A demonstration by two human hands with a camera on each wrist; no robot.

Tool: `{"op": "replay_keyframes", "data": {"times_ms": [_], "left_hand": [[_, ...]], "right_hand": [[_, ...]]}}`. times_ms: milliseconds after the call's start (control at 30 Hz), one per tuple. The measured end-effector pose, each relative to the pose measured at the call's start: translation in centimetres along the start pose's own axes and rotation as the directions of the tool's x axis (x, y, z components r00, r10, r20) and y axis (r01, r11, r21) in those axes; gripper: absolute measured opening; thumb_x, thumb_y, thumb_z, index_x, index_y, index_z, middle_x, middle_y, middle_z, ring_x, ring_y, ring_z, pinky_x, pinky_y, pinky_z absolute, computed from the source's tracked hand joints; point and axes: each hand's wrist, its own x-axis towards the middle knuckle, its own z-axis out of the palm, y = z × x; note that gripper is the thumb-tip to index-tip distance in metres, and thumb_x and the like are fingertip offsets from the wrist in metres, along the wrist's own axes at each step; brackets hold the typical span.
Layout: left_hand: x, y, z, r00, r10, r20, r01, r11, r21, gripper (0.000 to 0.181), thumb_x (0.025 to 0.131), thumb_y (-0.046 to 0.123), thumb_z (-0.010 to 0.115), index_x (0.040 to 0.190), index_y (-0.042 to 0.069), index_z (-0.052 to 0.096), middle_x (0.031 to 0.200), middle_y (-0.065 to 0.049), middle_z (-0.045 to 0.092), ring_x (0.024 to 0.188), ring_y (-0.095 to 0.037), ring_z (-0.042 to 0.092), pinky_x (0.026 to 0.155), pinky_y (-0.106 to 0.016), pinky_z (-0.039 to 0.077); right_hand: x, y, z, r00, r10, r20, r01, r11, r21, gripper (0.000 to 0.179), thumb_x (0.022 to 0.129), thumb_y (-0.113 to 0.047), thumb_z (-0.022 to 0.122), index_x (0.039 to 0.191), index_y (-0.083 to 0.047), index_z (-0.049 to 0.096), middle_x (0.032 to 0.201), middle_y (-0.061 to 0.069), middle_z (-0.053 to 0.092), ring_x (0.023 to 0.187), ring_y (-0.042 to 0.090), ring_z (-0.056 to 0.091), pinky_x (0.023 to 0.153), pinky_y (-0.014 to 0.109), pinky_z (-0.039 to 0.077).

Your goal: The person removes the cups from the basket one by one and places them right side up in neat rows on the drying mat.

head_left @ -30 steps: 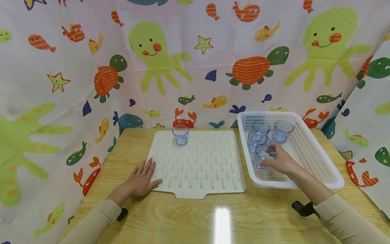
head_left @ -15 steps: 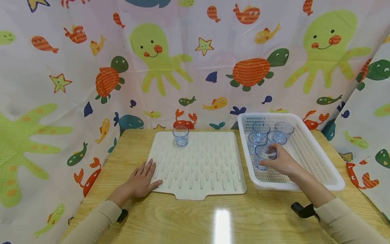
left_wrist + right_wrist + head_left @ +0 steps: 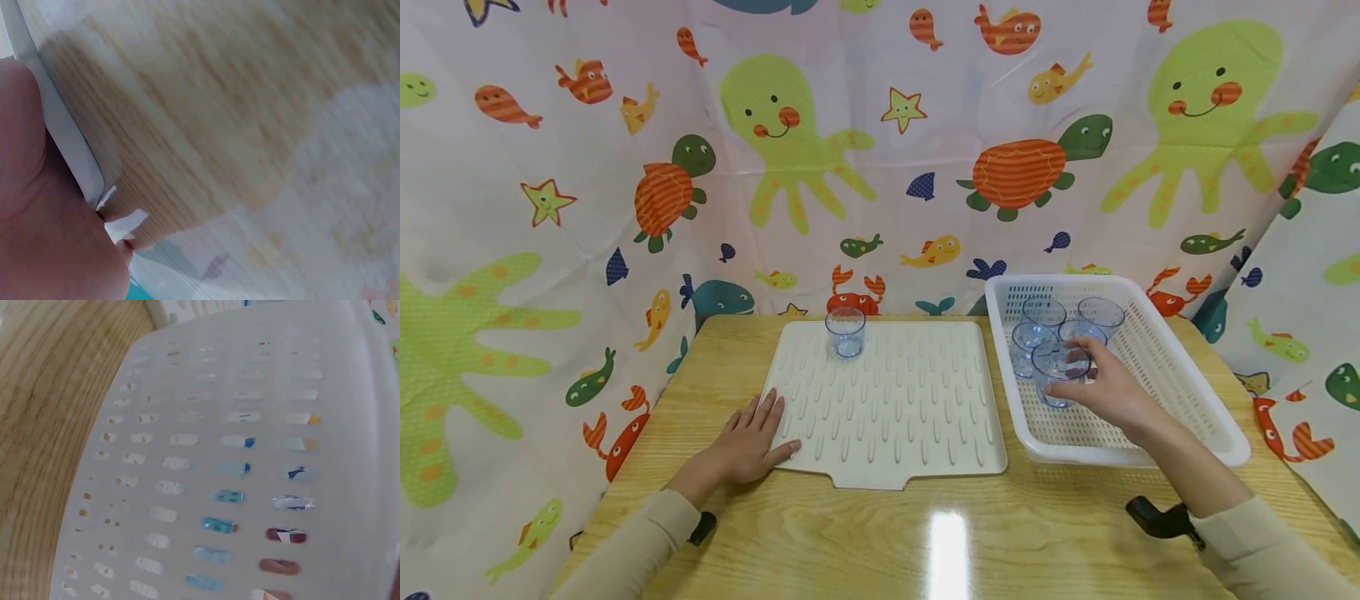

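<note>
My right hand (image 3: 1112, 390) reaches into the white plastic basket (image 3: 1213, 454) and grips a clear bluish drinking glass (image 3: 1047, 382) near its rim, thumb in front and fingers on the far side. Several similar glasses stand around it, among them one at the back right (image 3: 1101, 314) and one just behind it (image 3: 1024, 360). My left hand (image 3: 747, 446) lies flat, fingers straight, on the left edge of a cream ridged drying board (image 3: 895, 408). In the right wrist view the slotted basket wall (image 3: 187, 431) mostly hides the hand and glasses.
One more glass (image 3: 847, 337) stands upright at the back left of the board. The board and basket sit side by side on a wooden table (image 3: 820, 542). A curtain with sea animals (image 3: 917, 233) hangs behind the table and along both sides.
The gripped glass has risen slightly and shifted a little right with my right hand, still inside the basket's outline. My left hand has stayed in place.
</note>
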Motion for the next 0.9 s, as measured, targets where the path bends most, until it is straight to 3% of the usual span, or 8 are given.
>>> {"op": "replay_keyframes", "data": {"times_ms": [300, 900], "left_hand": [[-0.2, 0.6, -0.5, 1.0, -0.008, 0.01, 0.008, 1.0, -0.013, 0.099, 0.101, 0.071, 0.037, 0.164, 0.001, 0.01, 0.171, -0.019, -0.001, 0.156, -0.044, 0.0, 0.12, -0.065, 0.006], [0.3, -0.3, 0.3, 1.0, -0.009, 0.005, 0.009, 1.0, -0.003, 0.102, 0.098, 0.076, 0.036, 0.164, 0.003, 0.009, 0.172, -0.017, -0.001, 0.156, -0.044, 0.001, 0.12, -0.066, 0.006]], "right_hand": [[-1.2, -1.5, 0.1, 1.0, -0.026, -0.01, 0.027, 0.999, 0.03, 0.093, 0.091, -0.032, 0.08, 0.158, -0.001, 0.023, 0.149, 0.027, 0.04, 0.131, 0.045, 0.046, 0.093, 0.052, 0.051], [-2.3, -3.2, 0.5, 0.997, -0.067, -0.037, 0.069, 0.996, 0.051, 0.091, 0.092, -0.032, 0.079, 0.159, -0.003, 0.023, 0.149, 0.026, 0.042, 0.133, 0.046, 0.046, 0.098, 0.06, 0.049]]}}
